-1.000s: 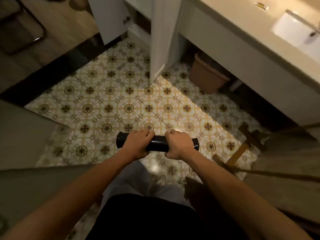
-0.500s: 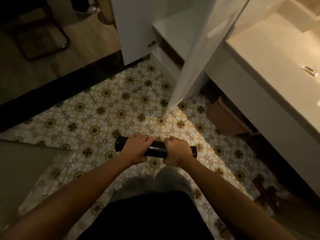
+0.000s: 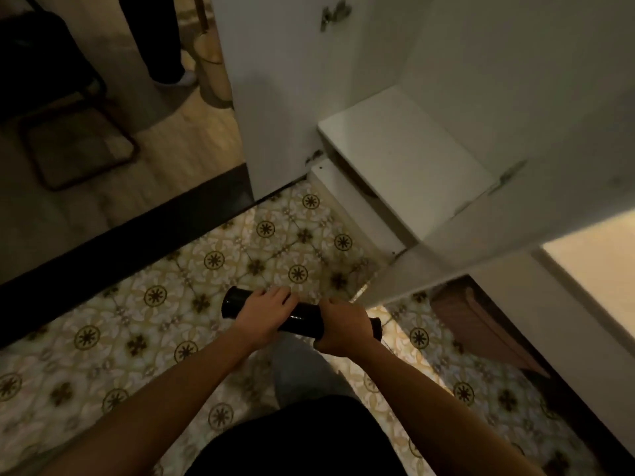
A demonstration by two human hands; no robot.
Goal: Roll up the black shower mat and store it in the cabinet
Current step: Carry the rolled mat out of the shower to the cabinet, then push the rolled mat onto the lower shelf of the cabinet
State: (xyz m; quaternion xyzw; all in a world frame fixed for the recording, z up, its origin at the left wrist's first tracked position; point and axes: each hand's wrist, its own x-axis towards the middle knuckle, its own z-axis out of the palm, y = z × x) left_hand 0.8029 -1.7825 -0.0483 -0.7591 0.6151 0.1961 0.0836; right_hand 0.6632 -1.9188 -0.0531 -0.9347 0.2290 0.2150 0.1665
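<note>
The black shower mat (image 3: 302, 319) is rolled into a tight glossy tube and held level above the patterned tile floor. My left hand (image 3: 263, 316) grips its left part and my right hand (image 3: 343, 326) grips its right part; both ends stick out past my fists. The white cabinet (image 3: 405, 159) stands open ahead and to the right, its bottom shelf bare and pale. Its open door (image 3: 481, 235) angles toward me, its lower corner just beyond my right hand.
A brown bin (image 3: 481, 328) sits under the vanity counter (image 3: 598, 269) at right. A black threshold strip (image 3: 120, 249) separates the tiles from a wooden floor with a dark metal chair frame (image 3: 79, 132). Another person's leg (image 3: 161, 46) stands at the top left.
My view has swung up and left toward the cabinet, so its shelf and door now fill the upper right. Both hands keep the same grip on the rolled mat.
</note>
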